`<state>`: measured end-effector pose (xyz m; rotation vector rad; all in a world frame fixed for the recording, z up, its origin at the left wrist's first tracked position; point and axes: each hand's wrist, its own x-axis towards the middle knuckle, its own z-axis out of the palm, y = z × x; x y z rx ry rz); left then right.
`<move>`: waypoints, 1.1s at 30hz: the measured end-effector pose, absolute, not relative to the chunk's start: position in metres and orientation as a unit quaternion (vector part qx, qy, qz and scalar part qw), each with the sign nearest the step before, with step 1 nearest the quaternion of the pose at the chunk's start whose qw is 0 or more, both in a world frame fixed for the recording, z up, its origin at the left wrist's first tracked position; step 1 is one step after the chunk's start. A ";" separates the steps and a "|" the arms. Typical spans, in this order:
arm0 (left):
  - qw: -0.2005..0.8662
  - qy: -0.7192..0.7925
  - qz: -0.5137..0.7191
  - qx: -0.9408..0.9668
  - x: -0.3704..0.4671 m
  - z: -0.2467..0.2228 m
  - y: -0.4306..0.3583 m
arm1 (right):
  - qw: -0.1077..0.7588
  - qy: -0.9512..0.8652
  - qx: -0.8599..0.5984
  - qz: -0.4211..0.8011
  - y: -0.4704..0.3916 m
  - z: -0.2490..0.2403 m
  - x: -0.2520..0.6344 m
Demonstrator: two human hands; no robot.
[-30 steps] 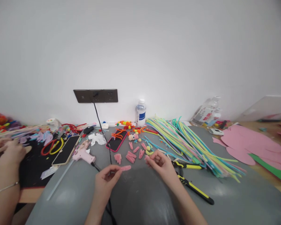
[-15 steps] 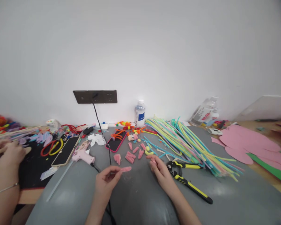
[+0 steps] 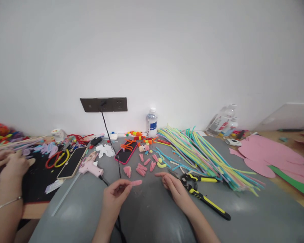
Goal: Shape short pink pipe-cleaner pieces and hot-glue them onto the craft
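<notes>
Between thumb and fingertips, my left hand (image 3: 116, 195) pinches a small pink fuzzy piece (image 3: 136, 183) that points right, above the grey table (image 3: 152, 222). My right hand (image 3: 172, 186) is a short way to the right, index finger extended toward the left and the others loosely curled, with nothing seen in it. Behind both hands lie several folded pink pieces (image 3: 141, 169) and a few yellow curved pieces (image 3: 161, 164). Black-and-yellow pliers (image 3: 209, 203) rest just right of my right hand.
A pink glue gun (image 3: 90, 168) with a cord, a phone (image 3: 72, 162) and a pink-edged phone (image 3: 126, 156) lie left. Pipe cleaners (image 3: 205, 155) spread at right, beyond them pink paper (image 3: 271, 152). A bottle (image 3: 152, 123) stands behind. Another person's hands (image 3: 14, 165) work at far left.
My right hand has shifted slightly left and down, its index finger now stretched out from its earlier bent pose. My left hand keeps its hold, nearly still.
</notes>
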<state>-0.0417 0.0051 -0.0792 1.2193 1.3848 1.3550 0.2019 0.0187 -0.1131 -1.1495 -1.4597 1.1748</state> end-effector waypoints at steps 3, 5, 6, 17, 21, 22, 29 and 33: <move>0.415 0.549 0.541 0.484 -0.042 -0.080 0.005 | 0.444 -0.621 -0.472 0.442 0.019 -0.111 0.201; 0.415 0.545 0.539 0.489 -0.041 -0.080 0.006 | 0.443 -0.624 -0.470 0.440 0.019 -0.111 0.201; 0.415 0.543 0.539 0.492 -0.041 -0.081 0.006 | 0.448 -0.617 -0.467 0.448 0.020 -0.111 0.200; 0.427 0.539 0.537 0.487 -0.035 -0.079 0.006 | 0.529 -0.514 -0.434 0.517 0.021 -0.122 0.197; 0.431 0.541 0.533 0.487 -0.033 -0.076 0.006 | 0.525 -0.491 -0.444 0.535 0.022 -0.118 0.192; 0.433 0.540 0.530 0.489 -0.033 -0.076 0.007 | 0.518 -0.497 -0.456 0.526 0.022 -0.116 0.191; 0.441 0.543 0.514 0.497 -0.030 -0.076 0.005 | 0.455 -0.539 -0.528 0.473 0.022 -0.095 0.190; 0.447 0.544 0.501 0.503 -0.029 -0.078 0.003 | 0.433 -0.547 -0.523 0.490 0.020 -0.088 0.194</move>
